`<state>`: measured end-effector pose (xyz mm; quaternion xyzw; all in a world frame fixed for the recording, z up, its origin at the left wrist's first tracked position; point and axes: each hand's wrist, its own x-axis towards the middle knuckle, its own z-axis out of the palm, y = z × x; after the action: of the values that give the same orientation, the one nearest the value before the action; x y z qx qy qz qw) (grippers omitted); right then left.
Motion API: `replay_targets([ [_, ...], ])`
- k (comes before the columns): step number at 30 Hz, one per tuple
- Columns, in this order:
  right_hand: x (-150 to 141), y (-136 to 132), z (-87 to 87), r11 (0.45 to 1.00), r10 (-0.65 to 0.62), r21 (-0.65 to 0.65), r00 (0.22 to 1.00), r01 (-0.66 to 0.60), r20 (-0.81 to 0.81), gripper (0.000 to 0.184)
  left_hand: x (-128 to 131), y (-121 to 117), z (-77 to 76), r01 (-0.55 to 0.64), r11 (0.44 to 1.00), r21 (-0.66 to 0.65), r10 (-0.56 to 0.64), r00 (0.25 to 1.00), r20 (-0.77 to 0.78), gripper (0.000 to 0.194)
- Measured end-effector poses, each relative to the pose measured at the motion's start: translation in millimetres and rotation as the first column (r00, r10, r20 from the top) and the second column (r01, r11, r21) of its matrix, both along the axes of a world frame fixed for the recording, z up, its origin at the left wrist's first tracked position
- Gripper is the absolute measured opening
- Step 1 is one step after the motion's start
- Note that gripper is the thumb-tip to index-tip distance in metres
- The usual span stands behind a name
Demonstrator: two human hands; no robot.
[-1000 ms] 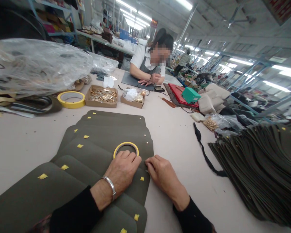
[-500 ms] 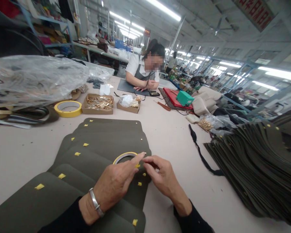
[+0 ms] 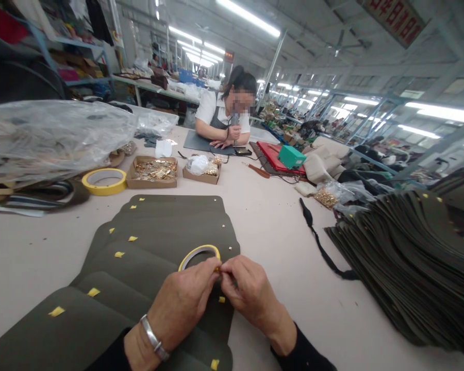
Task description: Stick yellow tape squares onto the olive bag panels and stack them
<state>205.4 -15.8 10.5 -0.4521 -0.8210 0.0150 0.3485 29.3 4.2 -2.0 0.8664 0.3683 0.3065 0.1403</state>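
My left hand, with a silver bracelet on its wrist, is closed against a roll of yellow tape. The fingers of my right hand are closed in a pinch, meeting the left fingertips at a small bit of yellow tape. Beneath both hands lie overlapping dark olive panels, with small yellow tape pieces stuck on them. Small shiny metal studs sit along the panels' right edge. My fingers hide part of the roll.
Another yellow tape roll lies by a box of gold metal parts. A smaller box stands beside it. At right is a stack of olive panels, near a black strap. A co-worker leans on the table's far side.
My left fingers have bent down from being stretched out, and both hands' fingertips have come together at the tape. A metal stud formerly behind my left fingertips now shows. The co-worker's hand has risen.
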Motion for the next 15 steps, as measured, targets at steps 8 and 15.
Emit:
replay_targets([
  [8,-3.6,7.0,-0.9,0.871,-0.363,-0.471,0.828,0.139,-0.427,0.012,9.6,6.8,1.5,-0.027,0.993,0.112,0.021,0.998,0.056,0.022],
  [15,28.7,36.9,-22.3,0.659,-0.558,-0.752,0.667,-0.005,-0.494,0.031,16.7,9.3,-3.1,-0.05,0.99,0.13,0.091,0.939,-0.331,0.015],
])
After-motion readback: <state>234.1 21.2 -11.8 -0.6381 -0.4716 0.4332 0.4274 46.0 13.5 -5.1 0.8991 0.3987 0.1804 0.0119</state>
